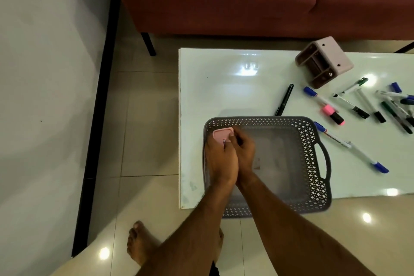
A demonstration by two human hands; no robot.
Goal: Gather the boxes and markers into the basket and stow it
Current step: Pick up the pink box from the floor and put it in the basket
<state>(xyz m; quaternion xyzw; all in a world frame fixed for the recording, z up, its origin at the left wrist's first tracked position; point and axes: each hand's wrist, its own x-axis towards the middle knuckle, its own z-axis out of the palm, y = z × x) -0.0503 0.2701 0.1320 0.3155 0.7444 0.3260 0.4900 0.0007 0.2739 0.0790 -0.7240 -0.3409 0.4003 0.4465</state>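
Head view: both hands [230, 154] clasp pink box [221, 135].

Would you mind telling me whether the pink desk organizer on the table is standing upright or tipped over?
Tipped over. The pink organizer lies on its side on the table, with its compartment openings facing sideways rather than up.

head view, looking steeply down (wide-angle), close over table [224, 87], floor
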